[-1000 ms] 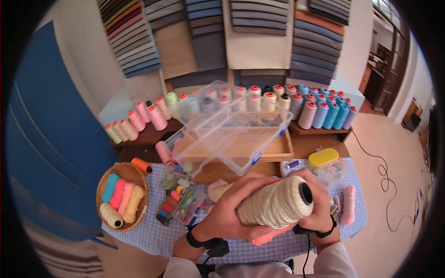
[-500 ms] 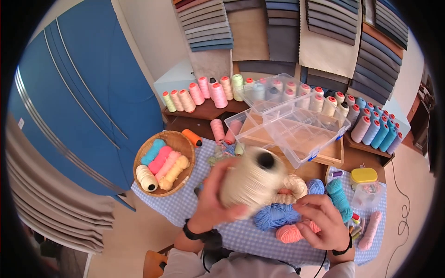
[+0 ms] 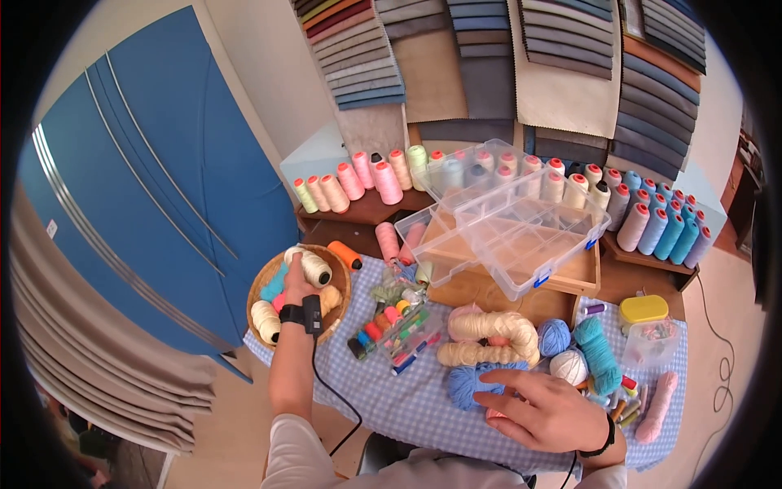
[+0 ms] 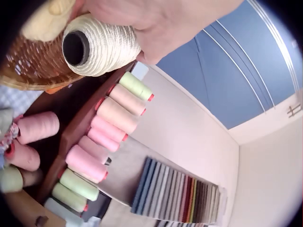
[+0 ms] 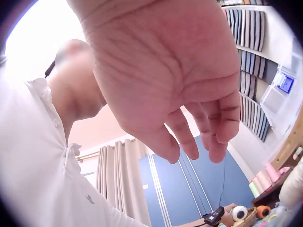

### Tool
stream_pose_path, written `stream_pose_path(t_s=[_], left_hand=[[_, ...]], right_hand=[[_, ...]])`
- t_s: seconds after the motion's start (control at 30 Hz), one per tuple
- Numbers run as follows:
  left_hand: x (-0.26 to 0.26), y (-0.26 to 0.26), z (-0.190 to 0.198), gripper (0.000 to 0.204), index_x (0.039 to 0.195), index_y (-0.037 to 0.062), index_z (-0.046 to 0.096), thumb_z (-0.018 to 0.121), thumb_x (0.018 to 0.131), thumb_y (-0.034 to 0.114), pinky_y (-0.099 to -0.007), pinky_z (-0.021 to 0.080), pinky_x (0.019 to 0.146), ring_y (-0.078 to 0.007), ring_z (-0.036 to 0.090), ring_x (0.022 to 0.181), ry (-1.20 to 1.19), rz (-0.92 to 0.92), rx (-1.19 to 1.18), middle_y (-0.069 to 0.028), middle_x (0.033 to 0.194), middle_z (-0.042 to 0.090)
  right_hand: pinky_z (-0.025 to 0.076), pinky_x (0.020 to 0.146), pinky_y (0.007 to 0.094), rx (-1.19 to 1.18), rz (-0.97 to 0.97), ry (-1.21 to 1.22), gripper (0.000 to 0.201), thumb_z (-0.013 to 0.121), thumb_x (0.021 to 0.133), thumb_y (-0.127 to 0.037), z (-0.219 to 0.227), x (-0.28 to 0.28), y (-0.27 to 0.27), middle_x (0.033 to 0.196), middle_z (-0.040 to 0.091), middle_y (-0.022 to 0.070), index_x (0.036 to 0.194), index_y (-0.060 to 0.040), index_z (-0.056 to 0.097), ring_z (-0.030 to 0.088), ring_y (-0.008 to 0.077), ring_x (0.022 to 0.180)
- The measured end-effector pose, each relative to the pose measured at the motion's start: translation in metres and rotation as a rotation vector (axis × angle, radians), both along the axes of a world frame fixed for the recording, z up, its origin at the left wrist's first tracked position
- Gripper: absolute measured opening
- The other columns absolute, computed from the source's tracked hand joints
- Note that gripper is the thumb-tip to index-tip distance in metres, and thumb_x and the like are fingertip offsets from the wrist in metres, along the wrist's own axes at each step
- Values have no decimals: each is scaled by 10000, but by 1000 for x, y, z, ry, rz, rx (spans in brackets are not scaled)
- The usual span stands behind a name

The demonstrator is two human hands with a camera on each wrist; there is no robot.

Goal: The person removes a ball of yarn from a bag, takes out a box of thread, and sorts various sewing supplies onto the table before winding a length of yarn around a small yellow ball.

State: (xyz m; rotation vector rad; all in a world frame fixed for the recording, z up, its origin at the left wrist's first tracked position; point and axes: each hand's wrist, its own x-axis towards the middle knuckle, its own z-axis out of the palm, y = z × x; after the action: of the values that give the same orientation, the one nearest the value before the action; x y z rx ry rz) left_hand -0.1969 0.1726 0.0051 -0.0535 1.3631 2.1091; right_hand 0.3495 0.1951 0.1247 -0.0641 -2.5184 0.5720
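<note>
My left hand (image 3: 299, 284) reaches into the round wicker basket (image 3: 345, 306) and grips a cream yarn cone (image 3: 314, 267) by its far part. The cone lies on its side, with its dark hollow core (image 4: 75, 48) facing the left wrist camera. Another cream cone (image 3: 265, 320), turquoise yarn (image 3: 272, 285) and a yellow skein (image 3: 330, 300) share the basket, partly covered by the hand and wrist. Above the front of the table, my right hand (image 3: 538, 411) holds nothing, its fingers loosely bent. Under its fingertips sits a blue yarn skein (image 3: 464, 386); the hand mostly hides a coral one.
A cream braided skein (image 3: 489, 336), a white ball (image 3: 568, 367) and a teal skein (image 3: 597, 354) lie mid-table. Clear plastic cases (image 3: 521, 232) lean on a wooden tray (image 3: 582, 281). Thread cones line the back shelves. An orange cone (image 3: 344, 255) stands beside the basket.
Both hands held the cream cone at first; the right hand let go. The left hand carried the cone leftward into the basket. The head view swung left.
</note>
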Motion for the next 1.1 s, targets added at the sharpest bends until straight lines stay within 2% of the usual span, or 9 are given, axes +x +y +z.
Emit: stream_pose_path(t_s=[0.1, 0.2, 0.37, 0.43, 0.53, 0.77, 0.87, 0.97, 1.1], left_hand=[[-6, 29, -16, 610, 1278, -2, 492, 719, 833, 348, -469, 560, 729, -287, 665, 877, 141, 190, -171, -143, 1085, 624], [-38, 41, -51, 638, 1036, -106, 667, 701, 775, 475, -401, 491, 804, -322, 665, 916, 591, 258, -565, -227, 1020, 687], [20, 32, 2, 715, 1048, -46, 691, 564, 800, 613, -425, 478, 869, -380, 637, 1008, 911, 60, -1045, -239, 1077, 675], [45, 24, 25, 773, 1085, -24, 690, 470, 824, 670, -439, 417, 957, -373, 599, 1095, 1053, -34, -1434, -219, 1140, 660], [24, 22, 15, 839, 1155, -8, 664, 374, 843, 714, -451, 338, 1014, -389, 544, 1173, 951, -139, -1537, -212, 1190, 640], [19, 22, 6, 921, 1201, -19, 628, 275, 848, 755, -417, 371, 1000, -411, 555, 1147, 994, -77, -1550, -260, 1199, 618], [10, 15, 2, 879, 1179, -32, 634, 312, 867, 723, -415, 414, 968, -406, 576, 1118, 927, -160, -1360, -303, 1191, 600], [9, 14, -4, 757, 1110, -42, 654, 427, 882, 643, -430, 443, 923, -423, 585, 1070, 1007, 126, -1470, -297, 1131, 624], [22, 12, 7, 426, 972, -7, 676, 642, 835, 395, -437, 441, 908, -354, 543, 1040, 1461, 247, -1220, -197, 1042, 606]], right_hand=[[546, 655, 332, -6, 46, -38, 288, 697, 824, -141, 5, 3, 1, 1162, 563, 117, 1075, -19, 622, 640, 224, 777], [548, 658, 336, -17, 52, -39, 288, 693, 827, -140, 6, 4, 1, 1171, 557, 128, 1074, -14, 615, 645, 234, 779], [548, 666, 339, -11, 51, -39, 282, 690, 830, -140, 6, 6, 1, 1172, 558, 131, 1070, -11, 616, 649, 239, 785], [548, 670, 341, -12, 53, -42, 281, 690, 831, -139, 6, 7, 2, 1173, 557, 132, 1069, -9, 615, 650, 241, 787], [547, 671, 343, 6, 43, -31, 279, 689, 833, -142, 4, 8, 2, 1171, 556, 133, 1065, -5, 614, 650, 241, 786], [537, 690, 355, 31, 48, -95, 282, 662, 847, -166, -6, 5, -1, 1142, 553, 132, 1065, 5, 606, 634, 251, 793], [528, 712, 353, 58, 60, -140, 293, 639, 862, -181, -9, 3, -3, 1132, 551, 134, 1082, 9, 603, 624, 257, 795], [521, 724, 352, 82, 91, -180, 301, 615, 878, -191, -18, -1, -6, 1118, 555, 139, 1100, 13, 598, 618, 264, 793], [522, 724, 373, 54, 197, -263, 341, 624, 894, -252, -51, -17, -14, 1058, 581, 130, 1141, -19, 589, 635, 276, 835]])
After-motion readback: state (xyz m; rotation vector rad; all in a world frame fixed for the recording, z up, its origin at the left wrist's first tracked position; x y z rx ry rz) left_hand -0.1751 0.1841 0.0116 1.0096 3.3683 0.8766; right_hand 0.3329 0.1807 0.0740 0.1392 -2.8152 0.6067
